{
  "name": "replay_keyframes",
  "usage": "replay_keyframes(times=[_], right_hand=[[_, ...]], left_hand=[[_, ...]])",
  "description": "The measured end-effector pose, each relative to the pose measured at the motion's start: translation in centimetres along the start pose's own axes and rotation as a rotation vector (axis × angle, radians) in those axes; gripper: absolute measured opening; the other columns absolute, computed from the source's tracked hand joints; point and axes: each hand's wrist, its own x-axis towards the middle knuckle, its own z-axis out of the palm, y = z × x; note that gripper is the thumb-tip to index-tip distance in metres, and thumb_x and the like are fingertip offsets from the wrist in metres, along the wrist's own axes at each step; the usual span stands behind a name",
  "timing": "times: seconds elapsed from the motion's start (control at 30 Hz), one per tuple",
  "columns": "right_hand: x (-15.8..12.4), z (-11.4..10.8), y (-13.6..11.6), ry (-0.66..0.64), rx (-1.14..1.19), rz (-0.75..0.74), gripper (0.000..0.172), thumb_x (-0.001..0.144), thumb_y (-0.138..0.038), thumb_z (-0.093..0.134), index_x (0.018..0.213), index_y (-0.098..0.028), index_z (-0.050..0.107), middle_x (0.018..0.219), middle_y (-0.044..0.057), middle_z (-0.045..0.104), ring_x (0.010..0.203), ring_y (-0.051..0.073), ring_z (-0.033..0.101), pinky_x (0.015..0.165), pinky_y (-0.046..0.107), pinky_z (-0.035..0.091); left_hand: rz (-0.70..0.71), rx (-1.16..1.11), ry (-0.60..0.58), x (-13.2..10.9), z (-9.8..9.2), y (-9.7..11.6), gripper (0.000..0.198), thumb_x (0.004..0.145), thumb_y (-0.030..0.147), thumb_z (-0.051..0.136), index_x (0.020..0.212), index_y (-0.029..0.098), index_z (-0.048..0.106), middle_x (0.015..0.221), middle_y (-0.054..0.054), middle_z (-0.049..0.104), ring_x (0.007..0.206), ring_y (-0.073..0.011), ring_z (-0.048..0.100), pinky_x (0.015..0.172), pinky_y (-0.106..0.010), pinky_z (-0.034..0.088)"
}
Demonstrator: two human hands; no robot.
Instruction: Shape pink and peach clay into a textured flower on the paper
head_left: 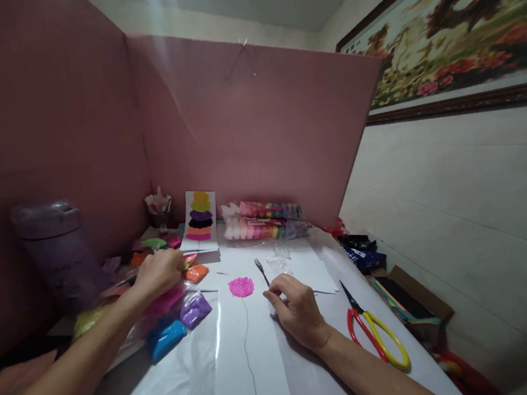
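My right hand [300, 310] pinches a small dark fork [262, 272], its tines pointing up and away from me. Left of the fork, a long white paper strip [235, 365] carries a flattened, ridged pink clay blob [241, 287] with a thin wavy dark line running down from it. My left hand [161, 271] is over a pile of bagged coloured clay, fingers curled down and mostly hidden. Beside its fingertips lies an orange clay packet [196, 273]; whatever it grips I cannot make out. Purple [195, 310] and blue [167, 339] packets lie nearer me.
A card with stacked colour blobs [199, 220] leans at the back, beside bagged multicoloured clay [263, 221]. Red-and-yellow-handled scissors [371, 328] lie at right. A lilac bottle [63, 258] and a small cup [160, 217] stand at left. Pink panels [255, 122] enclose the back and left.
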Motion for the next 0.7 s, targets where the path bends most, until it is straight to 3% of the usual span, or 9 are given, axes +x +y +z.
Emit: replay_keyframes(times=[0.13,0.33,0.47,0.5,0.6,0.7], right_hand=[[-0.1,-0.1,-0.1,-0.01,-0.001,0.007,0.018,0.088,-0.018,0.056,0.071,-0.02,0.051,0.07,0.002,0.058,0.067,0.016,0.053,0.062,0.026,0.038],[-0.1,-0.3,-0.1,-0.016,-0.005,-0.007,0.018,0.087,-0.018,0.056,0.07,-0.02,0.052,0.07,0.002,0.057,0.067,0.016,0.052,0.061,0.026,0.038],[-0.1,-0.5,-0.3,-0.001,0.046,0.0,0.017,0.087,-0.019,0.055,0.07,-0.019,0.054,0.07,0.003,0.058,0.066,0.016,0.052,0.061,0.027,0.038],[-0.1,-0.6,-0.4,0.002,0.072,0.008,0.018,0.088,-0.019,0.055,0.07,-0.019,0.055,0.07,0.003,0.058,0.066,0.015,0.051,0.061,0.027,0.039],[-0.1,-0.8,-0.8,0.012,0.215,0.07,0.022,0.091,-0.027,0.052,0.071,-0.019,0.058,0.07,0.003,0.058,0.066,0.015,0.053,0.061,0.027,0.041],[-0.2,-0.8,-1.1,-0.033,0.527,0.271,0.031,0.094,-0.045,0.047,0.093,-0.018,0.063,0.08,0.004,0.062,0.059,0.013,0.055,0.051,0.025,0.044]], left_hand=[[0.034,0.118,-0.01,-0.3,-0.1,0.3,0.015,0.074,0.017,0.057,0.063,0.016,0.067,0.072,-0.01,0.069,0.078,-0.0279,0.064,0.068,-0.033,0.038],[0.037,0.116,0.106,-0.5,-2.2,1.3,0.021,0.081,0.019,0.05,0.083,0.013,0.07,0.092,-0.012,0.07,0.092,-0.0282,0.062,0.082,-0.036,0.04],[-0.051,-0.277,0.134,-0.8,-3.5,2.9,0.025,0.075,0.026,0.054,0.089,0.014,0.07,0.085,-0.007,0.072,0.078,-0.0227,0.064,0.068,-0.03,0.046],[-0.117,-0.493,0.101,-1.0,-3.7,3.6,0.025,0.071,0.029,0.057,0.085,0.013,0.07,0.079,-0.007,0.072,0.071,-0.0213,0.063,0.062,-0.029,0.046],[-0.193,-0.804,-0.011,-2.4,-3.8,6.2,0.029,0.062,0.036,0.065,0.079,0.013,0.069,0.063,-0.003,0.067,0.051,-0.0149,0.056,0.048,-0.027,0.044],[-0.228,-1.023,-0.116,-4.3,-3.1,8.7,0.028,0.055,0.035,0.073,0.073,0.014,0.068,0.058,-0.001,0.064,0.047,-0.0118,0.052,0.043,-0.024,0.042]])
